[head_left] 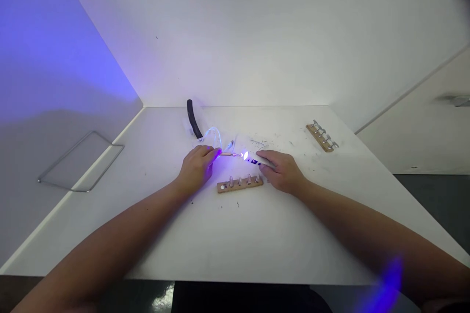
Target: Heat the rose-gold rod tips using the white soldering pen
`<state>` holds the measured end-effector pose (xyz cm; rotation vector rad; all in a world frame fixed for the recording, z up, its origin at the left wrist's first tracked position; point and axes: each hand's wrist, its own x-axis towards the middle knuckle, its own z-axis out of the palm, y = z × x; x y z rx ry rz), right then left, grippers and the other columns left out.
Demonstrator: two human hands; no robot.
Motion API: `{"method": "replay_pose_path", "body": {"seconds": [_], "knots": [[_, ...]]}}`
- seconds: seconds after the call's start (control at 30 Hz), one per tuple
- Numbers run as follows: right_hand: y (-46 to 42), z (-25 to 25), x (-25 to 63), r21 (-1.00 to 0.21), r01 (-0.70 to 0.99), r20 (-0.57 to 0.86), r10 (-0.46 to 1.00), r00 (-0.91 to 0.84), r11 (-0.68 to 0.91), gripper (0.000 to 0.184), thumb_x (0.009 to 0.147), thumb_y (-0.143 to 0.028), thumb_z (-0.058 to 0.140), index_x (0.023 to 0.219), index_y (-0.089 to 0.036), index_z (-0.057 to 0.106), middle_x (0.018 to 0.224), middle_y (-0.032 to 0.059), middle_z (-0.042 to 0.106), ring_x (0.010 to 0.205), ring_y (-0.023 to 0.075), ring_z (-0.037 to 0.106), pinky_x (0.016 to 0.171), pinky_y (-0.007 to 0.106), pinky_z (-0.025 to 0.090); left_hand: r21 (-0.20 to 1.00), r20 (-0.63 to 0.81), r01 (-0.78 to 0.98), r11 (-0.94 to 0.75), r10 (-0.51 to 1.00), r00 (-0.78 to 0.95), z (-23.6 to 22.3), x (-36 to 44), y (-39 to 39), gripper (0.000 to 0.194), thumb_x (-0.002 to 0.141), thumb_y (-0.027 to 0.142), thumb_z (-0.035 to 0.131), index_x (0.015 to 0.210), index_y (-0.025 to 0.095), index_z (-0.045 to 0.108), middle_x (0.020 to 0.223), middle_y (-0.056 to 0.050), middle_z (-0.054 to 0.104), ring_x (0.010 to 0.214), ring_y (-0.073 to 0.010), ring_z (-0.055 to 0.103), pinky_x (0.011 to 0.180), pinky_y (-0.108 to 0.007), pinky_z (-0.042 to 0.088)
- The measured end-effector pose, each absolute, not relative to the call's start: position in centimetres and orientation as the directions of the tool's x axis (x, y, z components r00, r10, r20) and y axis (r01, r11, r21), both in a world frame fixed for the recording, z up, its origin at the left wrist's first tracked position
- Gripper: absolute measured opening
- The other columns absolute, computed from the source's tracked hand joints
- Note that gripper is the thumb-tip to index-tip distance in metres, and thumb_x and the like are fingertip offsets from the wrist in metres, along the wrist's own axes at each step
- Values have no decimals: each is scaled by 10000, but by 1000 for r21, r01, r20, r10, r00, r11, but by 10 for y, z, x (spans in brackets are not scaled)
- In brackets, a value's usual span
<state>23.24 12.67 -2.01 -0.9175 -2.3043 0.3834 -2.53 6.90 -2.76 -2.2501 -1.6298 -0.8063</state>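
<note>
Two hands at work over a white worktop (154,234), seen from above, left to right. A rectangular wire frame (82,161) lies on the grey surface beyond the worktop's left edge. Behind the hands are a curved black tube (193,118) and a loop of clear wire (212,137). The left hand (197,168) has its fingers (211,153) pinched narrowly on a thin metal rod (230,154). The rod's tip sits at the bright glow of a white pen-shaped light tool (260,160), gripped by the closed fingers (270,159) of the right hand (282,171). Both items are held just beyond a near wooden strip (240,185), which carries a row of four small upright glassy pieces (240,179). A far wooden strip (318,138), at right, carries a row of pale metal-capped pieces (323,133). Dark specks (293,143) are scattered across the worktop.
</note>
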Motion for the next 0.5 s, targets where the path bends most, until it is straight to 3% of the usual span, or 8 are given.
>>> {"method": "replay_pose_path", "body": {"seconds": [0.5], "knots": [[126, -19, 232, -527, 501, 423, 723, -546, 687, 310, 756, -212, 508, 1051, -196, 605, 1025, 53, 651, 944, 225, 605, 836, 364, 496, 122, 629, 903, -412, 736, 250, -27, -25, 66, 360, 749, 10, 419, 1020, 157, 607, 880, -83, 636, 809, -185, 552, 683, -305, 484]]}}
